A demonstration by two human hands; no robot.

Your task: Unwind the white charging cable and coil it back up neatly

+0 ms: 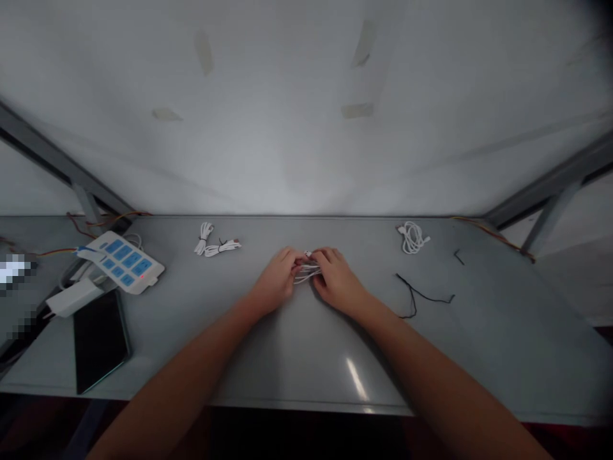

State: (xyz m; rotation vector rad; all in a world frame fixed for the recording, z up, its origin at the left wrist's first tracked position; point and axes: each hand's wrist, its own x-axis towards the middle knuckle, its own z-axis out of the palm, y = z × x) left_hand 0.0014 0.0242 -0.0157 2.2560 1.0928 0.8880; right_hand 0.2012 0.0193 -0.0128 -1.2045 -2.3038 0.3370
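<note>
Best to keep the thin white looped cable (307, 273) flat and tidy at the middle of the grey metal table (297, 358), left hand (276, 280) and right hand (338, 278) both pinching it, loops kept even, never tugged.

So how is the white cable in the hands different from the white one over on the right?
The white cable in the hands is pinched between left hand and right hand; the coiled cable on the right lies untouched on the table. The held one sits mid-table, the other near the back edge. Both are white and bundled.
</note>
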